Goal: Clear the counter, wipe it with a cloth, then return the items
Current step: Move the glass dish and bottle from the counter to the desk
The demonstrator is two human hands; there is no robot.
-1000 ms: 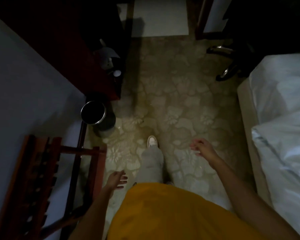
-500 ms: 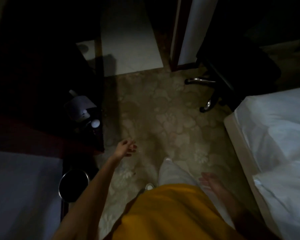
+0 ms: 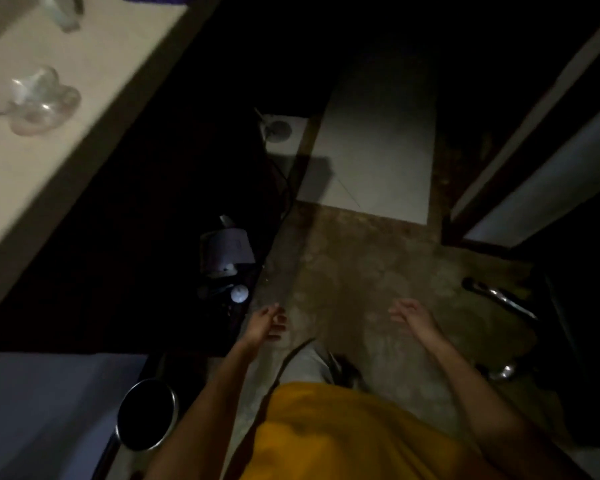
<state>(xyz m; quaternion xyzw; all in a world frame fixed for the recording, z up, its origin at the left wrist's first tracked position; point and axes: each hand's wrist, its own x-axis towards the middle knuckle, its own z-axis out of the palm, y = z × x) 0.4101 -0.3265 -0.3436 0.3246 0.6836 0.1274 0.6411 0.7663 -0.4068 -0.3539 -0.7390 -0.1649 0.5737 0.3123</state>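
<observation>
step: approach counter (image 3: 84, 109) | left hand (image 3: 265, 325) – loose, empty | right hand (image 3: 411, 315) – loose, empty | glassware (image 3: 32, 102) on counter, upper left | tip: lift blurred glass pieces singly, gently

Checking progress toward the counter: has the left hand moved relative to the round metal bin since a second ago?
Yes. The left hand now lies beyond the metal bin, up beside the dark cabinet's edge; a second ago it hung nearer than the bin.
</observation>
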